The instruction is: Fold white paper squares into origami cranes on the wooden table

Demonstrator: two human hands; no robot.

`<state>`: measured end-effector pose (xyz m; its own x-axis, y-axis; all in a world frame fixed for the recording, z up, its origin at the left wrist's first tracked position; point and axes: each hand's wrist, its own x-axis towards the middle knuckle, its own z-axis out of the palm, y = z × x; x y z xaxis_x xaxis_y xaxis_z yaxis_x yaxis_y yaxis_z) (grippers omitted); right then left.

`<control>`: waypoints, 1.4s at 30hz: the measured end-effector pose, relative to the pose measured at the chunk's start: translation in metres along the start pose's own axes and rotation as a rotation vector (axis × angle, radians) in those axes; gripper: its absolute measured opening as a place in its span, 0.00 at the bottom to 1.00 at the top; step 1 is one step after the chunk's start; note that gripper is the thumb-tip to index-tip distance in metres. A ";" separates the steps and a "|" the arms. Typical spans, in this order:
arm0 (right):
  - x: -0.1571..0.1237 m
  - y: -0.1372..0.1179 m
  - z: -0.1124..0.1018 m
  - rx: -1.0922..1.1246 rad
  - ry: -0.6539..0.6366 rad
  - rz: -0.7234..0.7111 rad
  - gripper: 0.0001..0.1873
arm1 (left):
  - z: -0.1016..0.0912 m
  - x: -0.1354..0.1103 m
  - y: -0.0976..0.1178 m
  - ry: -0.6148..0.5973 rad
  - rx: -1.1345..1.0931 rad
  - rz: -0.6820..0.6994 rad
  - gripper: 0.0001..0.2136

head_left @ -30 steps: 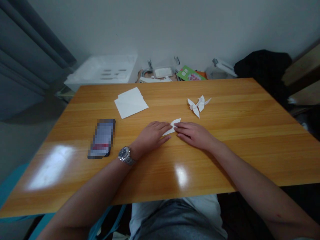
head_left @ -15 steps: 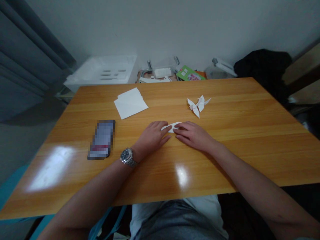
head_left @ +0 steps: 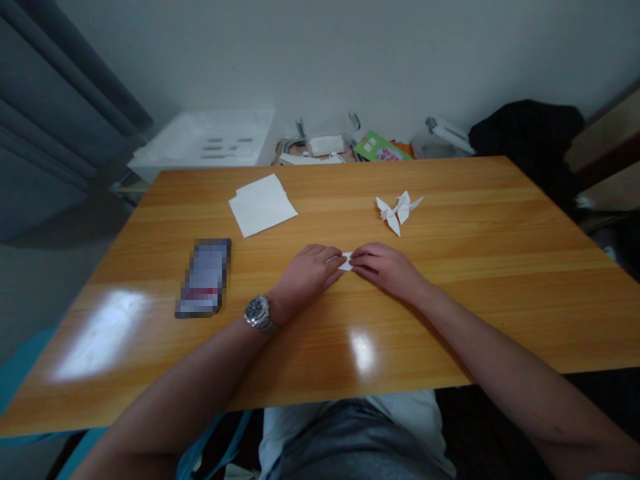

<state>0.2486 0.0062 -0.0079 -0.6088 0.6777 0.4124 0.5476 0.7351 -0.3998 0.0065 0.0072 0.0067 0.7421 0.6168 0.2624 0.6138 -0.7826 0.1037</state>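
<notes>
A small folded piece of white paper (head_left: 345, 262) lies on the wooden table (head_left: 480, 227) between my left hand (head_left: 307, 275) and my right hand (head_left: 385, 270). Fingertips of both hands press and pinch its two ends, and most of it is hidden by my fingers. A white origami crane (head_left: 397, 212) stands just beyond my right hand, untouched. A silver wristwatch (head_left: 259, 315) sits on my left wrist.
A loose stack of white paper sheets (head_left: 263, 205) and a face-up phone (head_left: 204, 278), pixelated, lie on the table left of my hands. Beyond the far edge are a white plastic tray (head_left: 200, 140), a green booklet (head_left: 377, 147) and dark cloth (head_left: 525, 133).
My hands have closed in toward each other. The white paper between them now shows as a smaller, narrower piece, with more of it covered by my fingers.
</notes>
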 end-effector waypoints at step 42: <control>0.011 -0.004 0.006 0.271 0.058 0.271 0.05 | 0.011 0.009 -0.001 0.186 -0.586 -0.360 0.02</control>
<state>0.2369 0.0108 -0.0067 -0.4247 0.8526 0.3044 0.5078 0.5027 -0.6996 0.0155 0.0148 -0.0018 0.4307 0.8616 0.2688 0.5277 -0.4820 0.6994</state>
